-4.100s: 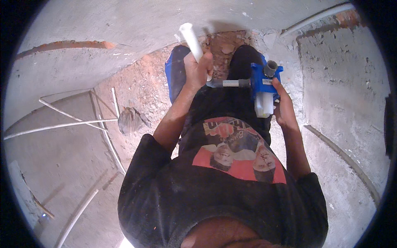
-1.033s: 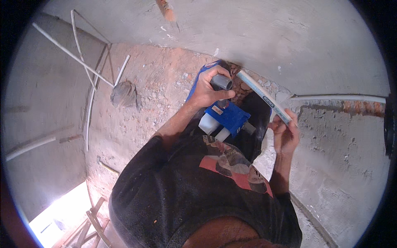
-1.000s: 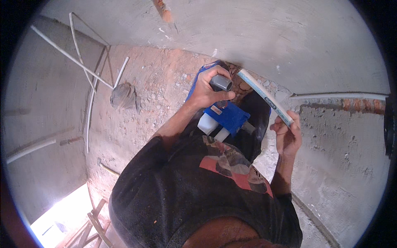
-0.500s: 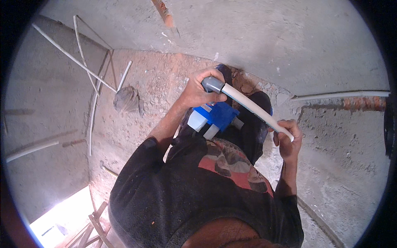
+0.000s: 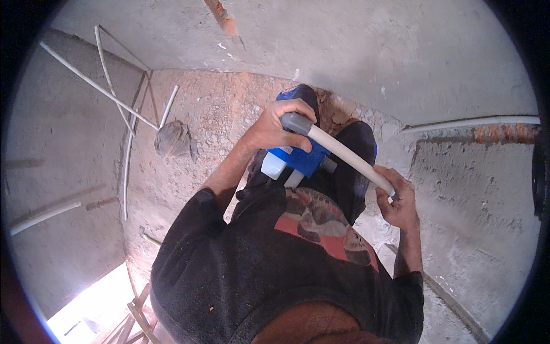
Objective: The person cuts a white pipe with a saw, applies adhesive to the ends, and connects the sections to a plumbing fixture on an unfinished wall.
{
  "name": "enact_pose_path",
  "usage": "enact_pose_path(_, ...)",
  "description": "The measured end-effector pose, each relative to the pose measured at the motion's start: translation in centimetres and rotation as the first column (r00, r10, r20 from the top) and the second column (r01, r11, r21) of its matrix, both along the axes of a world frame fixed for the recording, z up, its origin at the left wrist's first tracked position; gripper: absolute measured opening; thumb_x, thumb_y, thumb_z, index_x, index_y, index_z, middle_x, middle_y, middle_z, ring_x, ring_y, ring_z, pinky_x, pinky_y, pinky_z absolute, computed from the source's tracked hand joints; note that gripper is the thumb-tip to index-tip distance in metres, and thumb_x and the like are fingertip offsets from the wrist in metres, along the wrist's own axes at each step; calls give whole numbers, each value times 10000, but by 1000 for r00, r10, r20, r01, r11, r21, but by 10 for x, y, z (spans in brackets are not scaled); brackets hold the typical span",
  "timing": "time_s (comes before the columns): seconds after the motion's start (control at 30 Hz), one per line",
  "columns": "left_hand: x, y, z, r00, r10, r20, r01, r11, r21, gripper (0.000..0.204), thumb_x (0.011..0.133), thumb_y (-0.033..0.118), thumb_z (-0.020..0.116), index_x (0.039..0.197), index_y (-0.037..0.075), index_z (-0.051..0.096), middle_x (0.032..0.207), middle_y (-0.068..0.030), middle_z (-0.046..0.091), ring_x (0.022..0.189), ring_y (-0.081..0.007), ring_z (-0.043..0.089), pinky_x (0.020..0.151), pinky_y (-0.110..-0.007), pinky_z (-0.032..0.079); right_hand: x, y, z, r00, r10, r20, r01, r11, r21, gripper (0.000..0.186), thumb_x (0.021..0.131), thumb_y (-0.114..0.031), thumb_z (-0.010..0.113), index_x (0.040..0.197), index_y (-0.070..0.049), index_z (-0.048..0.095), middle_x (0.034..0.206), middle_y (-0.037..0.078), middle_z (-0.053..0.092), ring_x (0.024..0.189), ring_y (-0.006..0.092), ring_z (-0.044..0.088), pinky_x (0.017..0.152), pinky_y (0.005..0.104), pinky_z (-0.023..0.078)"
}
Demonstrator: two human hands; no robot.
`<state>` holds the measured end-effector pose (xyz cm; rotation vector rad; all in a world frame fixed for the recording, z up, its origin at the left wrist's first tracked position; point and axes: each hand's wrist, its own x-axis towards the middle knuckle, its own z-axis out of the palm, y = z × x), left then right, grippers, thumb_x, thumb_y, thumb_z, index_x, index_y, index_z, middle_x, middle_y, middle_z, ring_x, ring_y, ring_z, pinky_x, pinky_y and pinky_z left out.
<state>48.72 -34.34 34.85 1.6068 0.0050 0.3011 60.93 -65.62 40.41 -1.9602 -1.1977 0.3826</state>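
A white plastic pipe [image 5: 346,153] slants down to the right in front of me, with a grey elbow fitting [image 5: 296,123] on its upper left end. My left hand [image 5: 278,129] is closed around that fitting, thumb on the near side and fingers over the far side. At the lower right end, my right hand [image 5: 400,200] grips the pipe between thumb and fingers. Beneath the pipe, at my lap, is a blue boxy thing [image 5: 306,159] with white and grey pieces sticking out of it; its kind I cannot make out.
Long thin pipes [image 5: 97,77] lean in the far left corner near a crumpled grey bag [image 5: 173,139]. Rubble covers the floor [image 5: 215,106]. Another white pipe [image 5: 470,123] runs along the right wall. Wooden pieces [image 5: 137,318] lie at the lower left by a bright opening.
My right hand has shifted slightly up and left, wrapping more fully over the pipe's end. The pipe has turned, so its printed line no longer shows. My left hand stays on the elbow fitting.
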Motion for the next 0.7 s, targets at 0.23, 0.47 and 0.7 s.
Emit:
enact_pose_path(0.23,-2,3,1,1000,-4,-28,4,1000,18,395,572,59,889,910,65,683,868,-1,653,824,-97,606,721,-255,473,11,8,3,938,187,293,-202,979,19,437,753,-59,745,1174,-45,629,840,164,658,678,261,661,563,335,500)
enact_pose_path(0.47,-4,10,7,998,-48,-40,53,991,119,344,598,73,878,888,63,693,831,-3,659,764,-84,605,674,-243,475,20,20,14,917,264,300,-266,963,-34,465,768,-76,747,1207,-55,598,815,152,646,651,256,653,520,327,484)
enact_pose_path(0.7,-4,11,6,997,-59,-47,65,990,128,334,606,79,876,884,61,692,790,0,660,741,-83,604,655,-241,474,11,24,25,959,249,133,-240,968,-80,403,841,-148,708,1214,-51,590,827,139,637,652,252,629,576,332,494)
